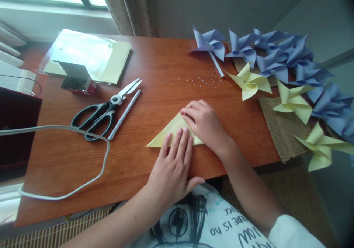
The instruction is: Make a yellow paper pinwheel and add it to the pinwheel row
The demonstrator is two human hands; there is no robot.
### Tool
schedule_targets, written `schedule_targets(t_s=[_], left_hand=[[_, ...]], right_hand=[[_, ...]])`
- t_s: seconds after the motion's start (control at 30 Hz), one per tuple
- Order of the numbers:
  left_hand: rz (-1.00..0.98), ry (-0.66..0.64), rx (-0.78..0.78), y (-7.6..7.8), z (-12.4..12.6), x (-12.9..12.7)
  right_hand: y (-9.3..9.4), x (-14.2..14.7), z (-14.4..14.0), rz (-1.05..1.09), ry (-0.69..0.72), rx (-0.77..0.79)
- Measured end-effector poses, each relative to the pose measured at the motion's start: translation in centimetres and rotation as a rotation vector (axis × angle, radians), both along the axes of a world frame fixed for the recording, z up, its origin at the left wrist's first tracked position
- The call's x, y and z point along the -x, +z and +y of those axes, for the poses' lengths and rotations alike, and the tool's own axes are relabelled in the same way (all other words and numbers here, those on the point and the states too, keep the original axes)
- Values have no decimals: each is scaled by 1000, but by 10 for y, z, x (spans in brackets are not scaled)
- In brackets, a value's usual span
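A sheet of yellow paper (pixel 163 136), folded into a triangle, lies on the wooden table in front of me. My left hand (pixel 173 163) rests flat on its lower edge, fingers stretched out and thumb apart. At the top corner, my right hand (pixel 203 122) has its bent fingers closed on the paper; its thumb is hidden. The right part of the triangle is covered by my right hand. Left of the paper are black-handled scissors (pixel 115 100), blades parted, and a rolled white paper stick (pixel 125 114).
Blue paper pinwheels (pixel 272 65) and yellow ones (pixel 293 100) line the right side, some on corrugated cardboard (pixel 284 130). Tiny beads (pixel 207 81) lie scattered. An open small box (pixel 79 82) stands by a paper stack (pixel 118 62). A white cable (pixel 103 163) loops at left.
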State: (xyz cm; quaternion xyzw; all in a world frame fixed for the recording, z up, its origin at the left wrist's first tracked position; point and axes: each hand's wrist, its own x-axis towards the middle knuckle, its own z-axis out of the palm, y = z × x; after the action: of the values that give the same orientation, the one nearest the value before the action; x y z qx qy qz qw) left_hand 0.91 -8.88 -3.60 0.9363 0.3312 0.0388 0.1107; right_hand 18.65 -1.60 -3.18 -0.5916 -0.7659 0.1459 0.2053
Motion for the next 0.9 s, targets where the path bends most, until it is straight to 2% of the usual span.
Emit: schedule_targets(t_s=[0.2,0.4,0.73,0.9], left_hand=[[-13,-9,-6,-4,0,0],[-32,-9,-15,-6,-2,0],[-42,-2,4,-7,-1,-1],[-50,5,2,-4,0,-1]], right_hand=[[15,1,-38,-111,22,-36],[-1,-3,-77,-52,-86,-179],[-10,0,-84,-111,-156,-160],[-12,-18,-96,-141,-224,-178]])
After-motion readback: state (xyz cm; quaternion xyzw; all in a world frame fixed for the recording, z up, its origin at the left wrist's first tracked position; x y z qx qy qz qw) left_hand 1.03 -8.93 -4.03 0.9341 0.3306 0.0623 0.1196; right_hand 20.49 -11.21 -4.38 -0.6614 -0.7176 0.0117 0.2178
